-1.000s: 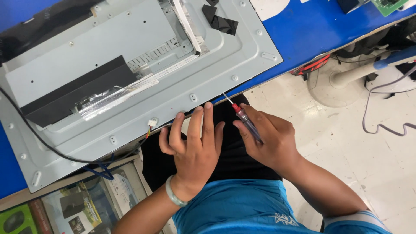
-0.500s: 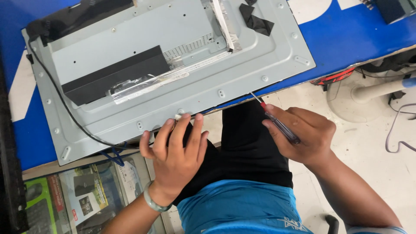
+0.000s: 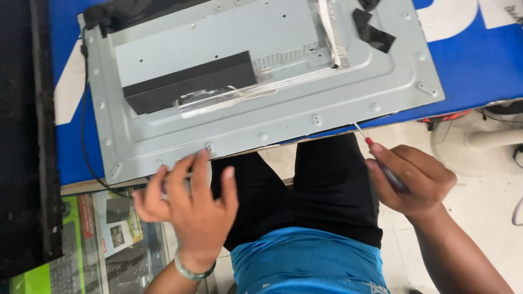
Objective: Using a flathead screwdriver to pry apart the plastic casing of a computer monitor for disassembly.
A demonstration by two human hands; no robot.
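One grey metal panel under the spread left hand; right hand grips a screwdriver.

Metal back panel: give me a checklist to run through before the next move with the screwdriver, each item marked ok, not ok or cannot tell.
1. Metal back panel lies flat on the blue table: ok.
2. Left hand steadies the panel's near edge: ok, fingertips on it.
3. Right hand has a closed grip on the screwdriver: ok.
4. Screwdriver tip seated in a screw: not ok, it points at the panel's near edge.
5. Screws along the near edge all present: cannot tell.
6. Black cable free of the hands: ok.
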